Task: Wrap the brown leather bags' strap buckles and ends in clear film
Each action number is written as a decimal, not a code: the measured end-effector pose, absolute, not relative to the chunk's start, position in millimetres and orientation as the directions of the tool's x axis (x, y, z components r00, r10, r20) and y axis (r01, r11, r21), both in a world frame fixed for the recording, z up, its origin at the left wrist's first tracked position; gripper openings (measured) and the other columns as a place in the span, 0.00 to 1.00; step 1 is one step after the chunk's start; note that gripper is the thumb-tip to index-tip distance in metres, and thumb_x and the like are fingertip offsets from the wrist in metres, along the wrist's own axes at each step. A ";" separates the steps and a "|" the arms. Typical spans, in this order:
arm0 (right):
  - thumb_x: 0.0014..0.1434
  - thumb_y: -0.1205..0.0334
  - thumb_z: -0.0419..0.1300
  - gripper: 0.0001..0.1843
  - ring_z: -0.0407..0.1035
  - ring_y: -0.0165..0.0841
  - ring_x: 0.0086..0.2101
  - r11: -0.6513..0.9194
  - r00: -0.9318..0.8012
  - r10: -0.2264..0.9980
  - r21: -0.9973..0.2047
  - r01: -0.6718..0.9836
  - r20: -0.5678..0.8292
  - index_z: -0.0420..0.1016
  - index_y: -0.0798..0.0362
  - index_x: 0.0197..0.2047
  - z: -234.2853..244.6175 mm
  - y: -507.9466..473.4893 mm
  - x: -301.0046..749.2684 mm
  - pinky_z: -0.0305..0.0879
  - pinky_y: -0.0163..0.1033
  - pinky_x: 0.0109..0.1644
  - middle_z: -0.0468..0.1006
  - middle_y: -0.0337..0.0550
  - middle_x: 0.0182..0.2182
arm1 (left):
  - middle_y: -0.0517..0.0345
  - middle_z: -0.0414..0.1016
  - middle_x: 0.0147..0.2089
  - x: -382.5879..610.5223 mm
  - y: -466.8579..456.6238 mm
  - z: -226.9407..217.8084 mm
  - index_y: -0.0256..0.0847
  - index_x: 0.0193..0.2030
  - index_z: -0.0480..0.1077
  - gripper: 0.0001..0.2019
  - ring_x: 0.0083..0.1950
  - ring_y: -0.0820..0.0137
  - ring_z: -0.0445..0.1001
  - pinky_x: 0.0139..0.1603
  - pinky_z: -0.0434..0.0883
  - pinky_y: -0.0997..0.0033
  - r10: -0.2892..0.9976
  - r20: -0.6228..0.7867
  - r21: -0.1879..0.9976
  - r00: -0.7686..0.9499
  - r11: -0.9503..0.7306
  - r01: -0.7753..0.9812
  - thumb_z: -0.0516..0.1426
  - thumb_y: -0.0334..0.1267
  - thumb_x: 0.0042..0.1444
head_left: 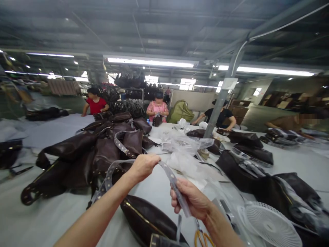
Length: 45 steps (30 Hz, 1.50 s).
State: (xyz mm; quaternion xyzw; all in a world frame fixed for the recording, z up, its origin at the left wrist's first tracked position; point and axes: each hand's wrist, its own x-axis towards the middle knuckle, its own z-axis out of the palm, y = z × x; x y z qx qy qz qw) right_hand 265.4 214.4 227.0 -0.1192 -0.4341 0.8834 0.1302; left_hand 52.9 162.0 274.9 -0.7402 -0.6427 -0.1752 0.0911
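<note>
My left hand (143, 166) is closed in a fist round a studded strap wrapped in clear plastic (171, 176), held up over the table. My right hand (190, 200) pinches the same strap lower down, where its plastic-covered end hangs past my fingers. The strap loops back to a dark brown leather bag (146, 216) lying just under my arms. A pile of like brown bags (97, 151) with studded straps lies to the left of my hands.
A white fan (269, 224) and yellow-handled scissors (202, 237) sit at the lower right. Crumpled clear plastic bags (185, 151) lie in the middle of the grey table (38, 219). Black bags (252, 161) lie to the right. Several people work at the far side.
</note>
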 end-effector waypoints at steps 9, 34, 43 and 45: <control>0.44 0.58 0.73 0.18 0.63 0.20 0.21 -0.501 -0.771 0.625 -0.693 -0.518 0.125 0.73 0.53 0.36 243.6 222.3 245.9 0.59 0.24 0.21 0.70 0.33 0.24 | 0.58 0.75 0.27 70.8 154.9 257.1 0.37 0.32 0.69 0.10 0.27 0.73 0.71 0.30 0.65 0.76 0.976 0.211 0.763 -0.046 -0.135 0.633 0.50 0.37 0.60; 0.65 0.70 0.51 0.16 0.56 0.26 0.22 0.980 -0.602 -0.193 0.186 -0.074 0.775 0.73 0.55 0.27 212.8 265.4 232.4 0.44 0.38 0.28 0.70 0.38 0.19 | 0.57 0.69 0.21 74.9 140.1 244.7 0.35 0.33 0.65 0.15 0.19 0.76 0.64 0.17 0.56 0.79 0.970 -0.166 0.882 0.177 0.227 -0.414 0.57 0.47 0.46; 0.63 0.69 0.51 0.17 0.72 0.36 0.42 0.838 -0.758 0.290 -0.538 -0.094 0.585 0.78 0.47 0.48 170.8 256.4 238.6 0.66 0.41 0.46 0.80 0.48 0.41 | 0.65 0.65 0.23 80.6 155.1 220.9 0.40 0.33 0.61 0.10 0.21 0.77 0.62 0.21 0.59 0.78 0.992 -0.098 0.976 -0.076 0.111 0.190 0.50 0.44 0.59; 0.62 0.64 0.55 0.15 0.69 0.38 0.48 0.603 -0.719 0.516 -0.794 -0.081 0.465 0.78 0.47 0.49 166.3 242.7 242.2 0.65 0.45 0.52 0.78 0.48 0.46 | 0.63 0.68 0.26 78.6 156.1 220.3 0.40 0.34 0.61 0.08 0.26 0.74 0.67 0.27 0.62 0.76 0.993 0.017 0.896 -0.119 0.038 0.443 0.49 0.41 0.62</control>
